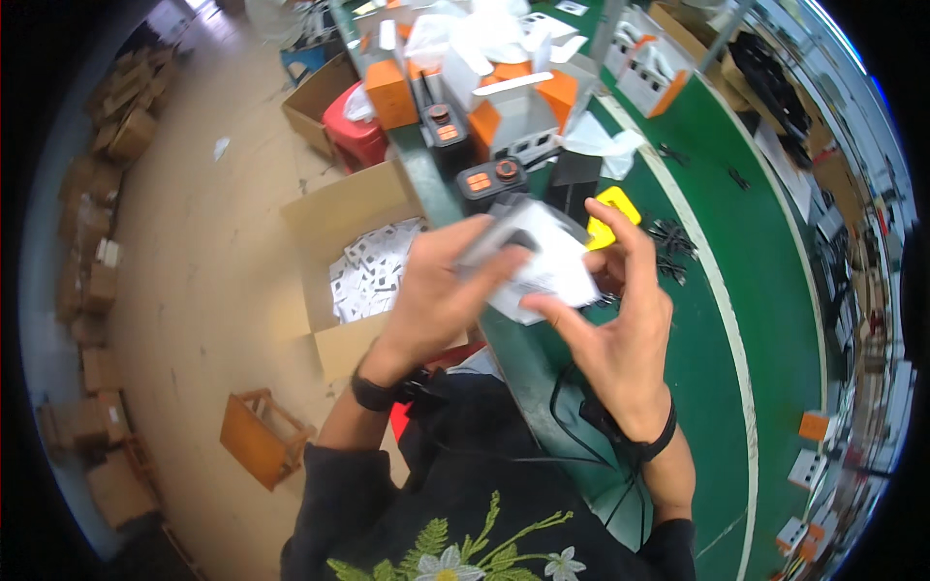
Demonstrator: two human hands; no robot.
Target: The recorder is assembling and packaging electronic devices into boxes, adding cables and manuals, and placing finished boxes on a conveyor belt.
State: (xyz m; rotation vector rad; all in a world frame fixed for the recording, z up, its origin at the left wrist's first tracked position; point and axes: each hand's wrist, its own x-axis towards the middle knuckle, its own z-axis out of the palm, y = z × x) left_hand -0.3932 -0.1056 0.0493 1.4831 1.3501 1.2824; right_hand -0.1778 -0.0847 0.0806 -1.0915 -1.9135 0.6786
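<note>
Two bare hands meet over the near edge of the green desk [702,387] with a white packet [557,261] between them, in front of a black device [492,182] with orange buttons. The left hand [441,276] is closed on the packet's left side, thumb laid across the top; its fingers beneath are hidden. The right hand [630,324] is half open, thumb at the packet's lower right edge and forefinger raised near a yellow card [612,215]; blur leaves me unable to tell whether it grips or only touches. That makes the left thumb the likely main hold, and if it eased before the right hand closed, the packet could slip. Being light and apparently slick, with a greyish, see-through part at its upper left, it might skid off the desk or drop into the open carton [341,351] of white slips [378,271], hard to pick out there. A wide sweep of the right hand could scatter the loose cables [670,242] beyond it, and the black cord [553,397] by that wrist might snag on the desk's edge and jerk the grip.
</note>
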